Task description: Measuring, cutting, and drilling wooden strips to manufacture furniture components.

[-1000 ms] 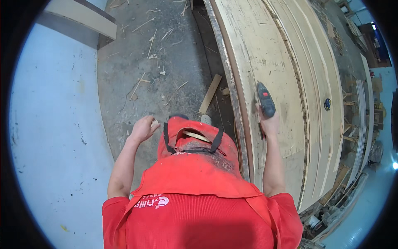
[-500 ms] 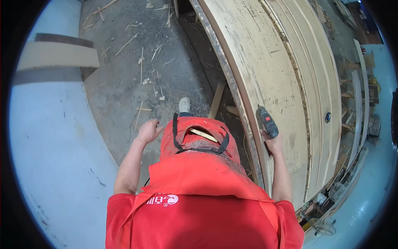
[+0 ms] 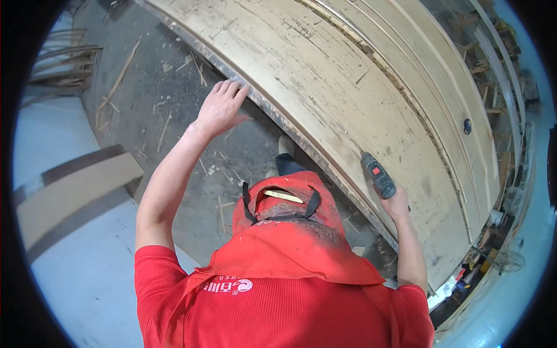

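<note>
My right hand (image 3: 397, 204) is wrapped round the handle of a dark cordless drill (image 3: 377, 173) with a red patch. The drill is over the near side of a large wooden workbench (image 3: 348, 110), its thin bit pointing away from me. Ahead and to the left, my left hand (image 3: 223, 108) is stretched out, empty, with fingers extended. Its fingertips come up to the bench's near edge; I cannot tell if they touch it. A pale yellow strip (image 3: 283, 196) sticks out of the pocket of my red apron (image 3: 290, 235).
Wood strips and scraps (image 3: 164, 132) litter the grey floor (image 3: 145, 98). A curved board (image 3: 78, 188) stands out at the left beside a white surface. A small dark object (image 3: 467, 126) lies on the bench's far side. Stacked materials line the right, near a fan (image 3: 509, 260).
My view and body have turned left, so the bench now lies diagonally ahead. My left hand has swung forward from beside the apron to the bench edge. The drill stays in my right hand.
</note>
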`<state>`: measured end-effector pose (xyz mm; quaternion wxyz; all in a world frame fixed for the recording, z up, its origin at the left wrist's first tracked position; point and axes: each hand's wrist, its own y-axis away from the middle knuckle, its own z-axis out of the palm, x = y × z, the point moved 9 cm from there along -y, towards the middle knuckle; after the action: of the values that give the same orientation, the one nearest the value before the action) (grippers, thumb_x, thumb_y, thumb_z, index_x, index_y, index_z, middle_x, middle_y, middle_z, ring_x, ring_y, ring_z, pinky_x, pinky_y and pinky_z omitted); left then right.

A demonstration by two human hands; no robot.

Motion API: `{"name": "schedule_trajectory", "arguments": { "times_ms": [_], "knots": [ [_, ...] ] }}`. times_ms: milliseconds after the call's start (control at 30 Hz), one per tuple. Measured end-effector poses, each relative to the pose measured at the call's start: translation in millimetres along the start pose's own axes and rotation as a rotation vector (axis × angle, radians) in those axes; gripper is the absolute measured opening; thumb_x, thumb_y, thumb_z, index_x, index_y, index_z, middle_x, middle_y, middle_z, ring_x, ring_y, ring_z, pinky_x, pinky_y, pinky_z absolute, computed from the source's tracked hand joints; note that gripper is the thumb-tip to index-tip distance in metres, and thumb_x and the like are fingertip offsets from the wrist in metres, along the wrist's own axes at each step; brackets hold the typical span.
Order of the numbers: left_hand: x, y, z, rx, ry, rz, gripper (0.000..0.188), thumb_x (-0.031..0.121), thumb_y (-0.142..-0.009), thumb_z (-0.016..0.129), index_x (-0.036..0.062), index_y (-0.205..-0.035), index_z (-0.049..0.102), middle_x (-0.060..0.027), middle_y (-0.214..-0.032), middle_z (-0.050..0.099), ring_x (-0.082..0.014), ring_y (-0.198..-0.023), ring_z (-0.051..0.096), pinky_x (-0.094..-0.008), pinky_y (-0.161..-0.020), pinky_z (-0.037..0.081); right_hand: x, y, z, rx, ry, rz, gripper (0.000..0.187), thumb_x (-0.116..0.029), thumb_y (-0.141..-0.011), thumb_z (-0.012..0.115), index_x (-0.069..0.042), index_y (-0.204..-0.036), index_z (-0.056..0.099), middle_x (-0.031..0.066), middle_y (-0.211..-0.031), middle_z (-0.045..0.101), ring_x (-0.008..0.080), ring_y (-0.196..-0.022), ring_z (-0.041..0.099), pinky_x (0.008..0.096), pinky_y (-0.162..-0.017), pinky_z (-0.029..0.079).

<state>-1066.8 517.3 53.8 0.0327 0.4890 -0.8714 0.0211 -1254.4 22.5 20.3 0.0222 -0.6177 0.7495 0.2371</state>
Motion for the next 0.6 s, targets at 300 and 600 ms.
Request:
{"name": "schedule_trajectory", "arguments": {
  "times_ms": [300,600],
  "knots": [
    [-9,-100,48,-0.372,-0.153,0.288,0.113,0.045,-0.069,0.091,0.0078,-0.158,0.032,-0.0175,-0.147,0.051,-0.0354,-0.145,0.042,-0.0506,-0.127,0.026,-90,-93,14,-0.081,-0.423,-0.137,0.037,-0.015,-0.086,0.075,-0.008,-0.122,0.070,0.0214,-0.097,0.074,0.0398,-0.093,0.073,0.0441,-0.078,0.057],
    [117,-80,98,-0.297,0.045,0.589,0.060,0.027,-0.085,0.067,0.0047,-0.138,0.052,-0.0138,-0.123,0.061,-0.0294,-0.118,0.059,-0.0461,-0.100,0.050,-82,-138,19,-0.505,-0.589,0.182,0.037,-0.025,-0.086,0.084,-0.003,-0.114,0.073,0.0060,-0.095,0.077,0.0172,-0.083,0.071,0.0341,-0.082,0.056]
  ]
}}
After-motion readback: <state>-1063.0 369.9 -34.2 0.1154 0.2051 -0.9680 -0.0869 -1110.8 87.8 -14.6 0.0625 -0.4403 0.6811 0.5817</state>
